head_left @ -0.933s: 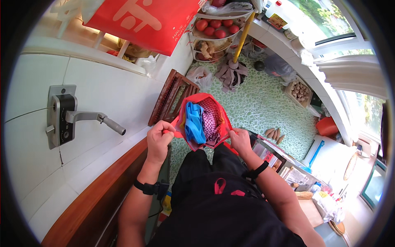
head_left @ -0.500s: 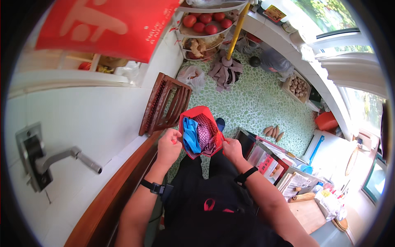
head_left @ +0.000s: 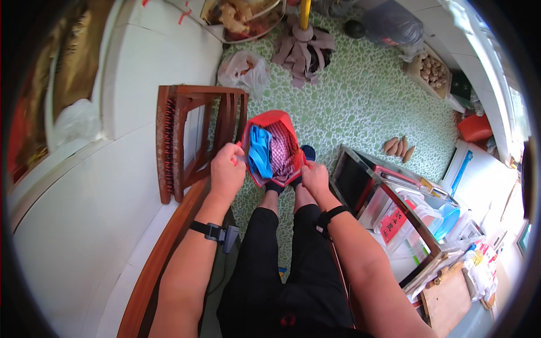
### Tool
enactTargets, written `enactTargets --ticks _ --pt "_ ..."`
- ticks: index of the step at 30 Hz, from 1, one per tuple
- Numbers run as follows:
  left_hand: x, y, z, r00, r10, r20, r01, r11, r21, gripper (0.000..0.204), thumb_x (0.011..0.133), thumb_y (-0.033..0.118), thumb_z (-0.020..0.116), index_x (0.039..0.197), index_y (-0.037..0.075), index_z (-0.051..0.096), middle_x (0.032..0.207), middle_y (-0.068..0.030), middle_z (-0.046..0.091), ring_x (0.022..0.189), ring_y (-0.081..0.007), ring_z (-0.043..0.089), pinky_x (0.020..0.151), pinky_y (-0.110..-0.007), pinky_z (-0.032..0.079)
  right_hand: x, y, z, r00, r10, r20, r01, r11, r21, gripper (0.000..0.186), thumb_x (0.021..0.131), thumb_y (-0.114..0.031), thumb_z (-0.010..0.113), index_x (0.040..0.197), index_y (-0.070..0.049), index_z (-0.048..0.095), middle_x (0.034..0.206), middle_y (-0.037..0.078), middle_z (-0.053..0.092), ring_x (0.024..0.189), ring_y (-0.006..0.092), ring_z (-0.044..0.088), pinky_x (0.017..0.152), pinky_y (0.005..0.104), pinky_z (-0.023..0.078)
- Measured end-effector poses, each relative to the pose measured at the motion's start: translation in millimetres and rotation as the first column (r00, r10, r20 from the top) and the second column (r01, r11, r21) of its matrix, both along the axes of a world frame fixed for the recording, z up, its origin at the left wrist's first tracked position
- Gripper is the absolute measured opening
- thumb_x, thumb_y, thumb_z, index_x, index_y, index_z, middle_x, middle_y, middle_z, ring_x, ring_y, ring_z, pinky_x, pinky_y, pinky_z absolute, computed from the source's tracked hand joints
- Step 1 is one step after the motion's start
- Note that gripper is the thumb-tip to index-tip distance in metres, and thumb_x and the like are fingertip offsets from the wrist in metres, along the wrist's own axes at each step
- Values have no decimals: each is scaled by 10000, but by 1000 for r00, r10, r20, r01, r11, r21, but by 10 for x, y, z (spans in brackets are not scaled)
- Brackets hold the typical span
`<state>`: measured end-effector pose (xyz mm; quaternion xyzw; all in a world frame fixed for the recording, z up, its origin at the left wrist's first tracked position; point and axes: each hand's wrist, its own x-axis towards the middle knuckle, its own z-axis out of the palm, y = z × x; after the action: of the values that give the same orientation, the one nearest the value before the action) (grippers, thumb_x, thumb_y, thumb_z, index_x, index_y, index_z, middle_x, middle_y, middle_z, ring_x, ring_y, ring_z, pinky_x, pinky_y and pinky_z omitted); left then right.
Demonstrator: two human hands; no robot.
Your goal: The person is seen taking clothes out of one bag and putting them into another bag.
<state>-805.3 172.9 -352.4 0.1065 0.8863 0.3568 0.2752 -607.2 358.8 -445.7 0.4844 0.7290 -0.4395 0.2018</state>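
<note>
A red bag hangs with its mouth spread in front of my legs. Inside it, a bundle of blue fabric or straps lies on the left and a pink-and-white checked cloth on the right. The fingers of my left hand are pinched on the bag's left edge, where a bit of red shows between them. On the opposite side, my right hand grips the right edge. The bag's bottom is hidden.
A folded wooden chair leans by the left wall. A mop, a white plastic bag, brown root vegetables and a box of garlic bulbs are on the green floor. A metal-framed cabinet stands close at right.
My view has tilted downward, so the shelf of tomatoes and the red hanging sheet have left the picture. Both hands keep their hold on the bag; the left fingers now pinch its edge more closely.
</note>
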Motion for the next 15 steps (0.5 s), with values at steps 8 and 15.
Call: enactTargets --ticks 8,15 --pt "-431 -401 -1065 943 -245 -226 224 968 -116 181 750 -95 608 867 40 579 854 -135 593 889 -358 589 790 -459 493 -421 -164 -1048 999 51 2 -50 994 -98 302 870 -248 616 1067 -89 782 939 246 724 907 412 711 847 473 567" --pt "-344 -671 -1483 824 -470 -316 274 820 -503 138 762 24 707 872 72 639 983 -129 627 979 -327 597 945 -438 452 -683 -246 -1261 982 160 100 -149 983 -107 377 881 -315 632 1117 -43 746 954 236 742 934 381 723 873 453 565"
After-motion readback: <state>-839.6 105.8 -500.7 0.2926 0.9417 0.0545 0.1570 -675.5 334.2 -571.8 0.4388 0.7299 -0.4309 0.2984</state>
